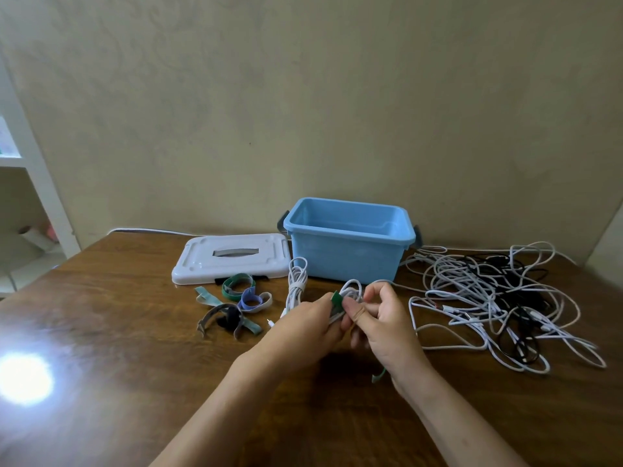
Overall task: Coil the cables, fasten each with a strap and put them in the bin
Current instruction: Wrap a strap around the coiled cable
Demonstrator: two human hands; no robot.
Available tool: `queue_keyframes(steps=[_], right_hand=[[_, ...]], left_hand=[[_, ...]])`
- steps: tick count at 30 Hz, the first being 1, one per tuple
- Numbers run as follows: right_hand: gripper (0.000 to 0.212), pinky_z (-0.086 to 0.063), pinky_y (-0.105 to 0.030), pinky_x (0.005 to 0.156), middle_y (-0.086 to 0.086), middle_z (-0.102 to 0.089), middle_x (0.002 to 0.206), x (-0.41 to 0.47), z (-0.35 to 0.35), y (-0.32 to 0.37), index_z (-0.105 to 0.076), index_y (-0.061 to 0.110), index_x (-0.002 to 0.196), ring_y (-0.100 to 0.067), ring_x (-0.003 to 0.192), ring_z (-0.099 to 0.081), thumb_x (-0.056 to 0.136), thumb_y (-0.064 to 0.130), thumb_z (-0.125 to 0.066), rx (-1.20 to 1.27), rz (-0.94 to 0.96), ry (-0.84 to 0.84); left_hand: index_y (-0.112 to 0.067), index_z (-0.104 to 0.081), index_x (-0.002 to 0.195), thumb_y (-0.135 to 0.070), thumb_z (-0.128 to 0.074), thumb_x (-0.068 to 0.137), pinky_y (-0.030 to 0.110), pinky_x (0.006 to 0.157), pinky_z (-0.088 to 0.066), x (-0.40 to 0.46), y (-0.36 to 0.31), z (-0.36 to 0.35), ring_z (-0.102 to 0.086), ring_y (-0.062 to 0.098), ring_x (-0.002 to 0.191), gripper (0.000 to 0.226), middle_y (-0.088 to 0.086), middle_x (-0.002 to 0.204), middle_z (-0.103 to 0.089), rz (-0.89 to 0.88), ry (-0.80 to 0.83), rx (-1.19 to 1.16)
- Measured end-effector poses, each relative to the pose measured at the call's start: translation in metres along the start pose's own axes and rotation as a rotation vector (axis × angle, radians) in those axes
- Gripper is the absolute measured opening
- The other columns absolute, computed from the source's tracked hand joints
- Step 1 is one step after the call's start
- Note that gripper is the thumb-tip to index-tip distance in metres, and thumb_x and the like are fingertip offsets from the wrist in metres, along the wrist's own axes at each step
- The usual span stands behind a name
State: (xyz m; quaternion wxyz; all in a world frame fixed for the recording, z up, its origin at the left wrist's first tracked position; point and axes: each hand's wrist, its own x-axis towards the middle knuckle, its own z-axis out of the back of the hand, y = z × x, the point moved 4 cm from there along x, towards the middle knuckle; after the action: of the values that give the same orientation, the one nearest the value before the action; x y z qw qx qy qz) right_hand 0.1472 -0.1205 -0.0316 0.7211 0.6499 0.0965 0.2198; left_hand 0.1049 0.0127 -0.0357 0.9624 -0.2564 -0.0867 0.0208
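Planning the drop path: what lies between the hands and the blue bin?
In the head view, only bare table separates the coil held by the left hand and right hand from the blue bin; a strapped white cable lies just left.

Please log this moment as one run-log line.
both hands wrapping green strap on white coil | bin open | tangle remaining

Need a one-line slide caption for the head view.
Both hands wrap a green strap around a coiled white cable before the blue bin.
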Motion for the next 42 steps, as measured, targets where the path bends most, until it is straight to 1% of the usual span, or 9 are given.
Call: queue_keyframes(steps=[5,11,18,24,30,33,36,38,42], right_hand=[[0.025,-0.043,-0.027,0.053,-0.004,-0.069,0.066,0.001,0.001,0.001,-0.043,0.02,0.093,-0.018,0.056,-0.057,0.098,0.027,-0.066,0.048,0.022,-0.029],[0.027,-0.043,-0.026,0.053,0.0,-0.069,0.066,0.0,-0.002,0.004,-0.04,0.02,0.093,-0.02,0.054,-0.055,0.098,0.031,-0.064,0.022,0.054,-0.006],[0.009,-0.049,-0.026,0.059,-0.002,-0.078,0.091,-0.004,-0.003,0.009,-0.048,0.017,0.11,-0.021,0.066,-0.07,0.105,0.02,-0.054,0.002,-0.023,0.141],[0.012,-0.057,-0.035,0.077,-0.003,-0.079,0.097,-0.008,-0.012,0.001,-0.069,0.022,0.105,-0.023,0.094,-0.076,0.103,0.024,-0.058,-0.021,-0.169,0.3],[0.025,-0.051,-0.04,0.097,0.002,-0.068,0.112,0.002,0.003,0.0,-0.079,0.043,0.1,-0.017,0.108,-0.063,0.092,0.052,-0.057,-0.273,-0.072,0.332],[0.026,-0.051,-0.033,0.081,0.012,-0.076,0.09,0.005,0.013,0.001,-0.08,0.034,0.084,-0.009,0.086,-0.067,0.091,0.053,-0.063,-0.377,-0.075,0.322],[0.029,-0.048,-0.034,0.064,0.0,-0.072,0.067,0.01,0.02,-0.002,-0.074,0.019,0.076,-0.011,0.058,-0.059,0.101,0.027,-0.061,-0.496,-0.09,0.302],[0.023,-0.053,-0.029,0.064,-0.001,-0.076,0.075,0.011,0.022,-0.001,-0.078,0.018,0.085,-0.011,0.063,-0.066,0.101,0.018,-0.062,-0.386,-0.105,0.337],[0.02,-0.057,-0.021,0.077,-0.003,-0.079,0.105,0.011,0.038,0.005,-0.078,0.017,0.111,-0.015,0.099,-0.075,0.095,0.012,-0.067,-0.078,-0.137,0.324]], left_hand=[[-0.027,-0.055,0.092,-0.033,-0.063,0.088,0.019,0.061,-0.045,-0.01,-0.014,0.009,-0.055,-0.001,0.066,0.011,-0.015,0.076,-0.062,-0.106,0.037,-0.288],[-0.016,-0.058,0.078,-0.039,-0.034,0.105,0.032,0.066,-0.042,-0.018,-0.021,0.014,-0.052,0.007,0.068,0.042,-0.009,0.071,-0.06,-0.037,-0.145,-0.455],[-0.014,-0.066,0.082,-0.041,-0.039,0.107,0.05,0.065,-0.052,-0.011,0.003,0.019,-0.064,0.023,0.068,0.045,0.004,0.071,-0.068,0.164,-0.417,-0.458],[-0.005,-0.059,0.076,-0.033,-0.039,0.108,0.038,0.054,-0.038,-0.012,0.005,0.036,-0.048,0.02,0.057,0.047,0.009,0.063,-0.055,0.133,-0.481,-0.563],[-0.006,-0.065,0.076,-0.031,-0.041,0.108,0.024,0.055,-0.038,-0.018,-0.004,0.038,-0.049,0.007,0.056,0.047,-0.005,0.062,-0.059,0.014,-0.31,-0.661],[-0.015,-0.071,0.078,-0.036,-0.039,0.107,0.016,0.055,-0.036,-0.025,-0.021,0.035,-0.049,0.0,0.054,0.047,-0.008,0.064,-0.064,-0.067,-0.142,-0.614],[-0.021,-0.074,0.085,-0.052,-0.035,0.104,0.03,0.059,-0.037,-0.03,-0.023,0.028,-0.052,0.015,0.06,0.053,0.003,0.072,-0.067,-0.085,-0.024,-0.518],[-0.024,-0.075,0.092,-0.058,-0.033,0.102,0.038,0.065,-0.04,-0.031,-0.021,0.027,-0.058,0.026,0.072,0.055,0.005,0.079,-0.069,-0.091,0.007,-0.454],[-0.046,-0.07,0.091,-0.06,-0.033,0.1,0.04,0.071,-0.047,-0.031,-0.02,0.027,-0.063,0.01,0.075,0.04,-0.009,0.084,-0.072,-0.113,0.043,-0.415]])
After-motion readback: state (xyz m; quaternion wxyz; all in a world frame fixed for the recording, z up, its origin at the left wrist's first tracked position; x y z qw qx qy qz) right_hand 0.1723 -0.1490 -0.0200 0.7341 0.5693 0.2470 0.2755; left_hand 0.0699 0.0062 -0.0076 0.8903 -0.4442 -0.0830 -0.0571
